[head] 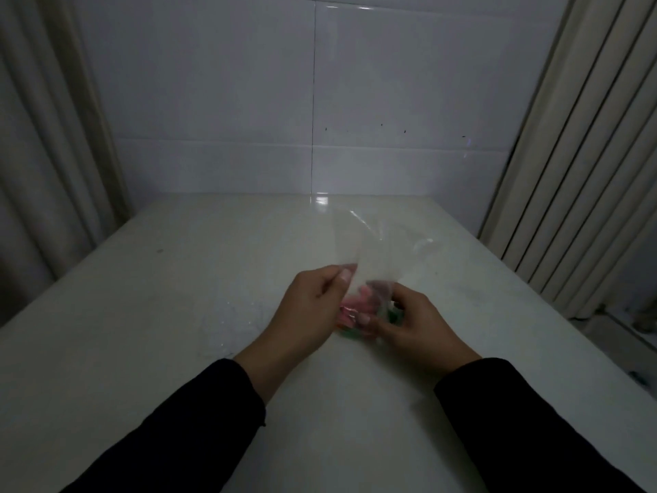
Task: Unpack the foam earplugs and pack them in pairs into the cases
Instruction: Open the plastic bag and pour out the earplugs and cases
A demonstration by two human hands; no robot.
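Note:
A clear plastic bag (373, 250) stands up between my two hands above the white table (177, 279). Its lower end holds several pink and green foam earplugs (355, 309), blurred through the film. My left hand (309, 307) pinches the bag's left edge between thumb and fingers. My right hand (416, 322) grips the bag's bottom, fingers curled round the part with the earplugs. The bag's upper part fans out, empty and see-through. No cases are in view.
Some clear crinkled plastic (231, 314) lies on the table left of my left hand. A white tiled wall (313, 101) backs the table. Curtains hang at the left (46, 137) and right (586, 154). The table's right edge drops off near the right curtain.

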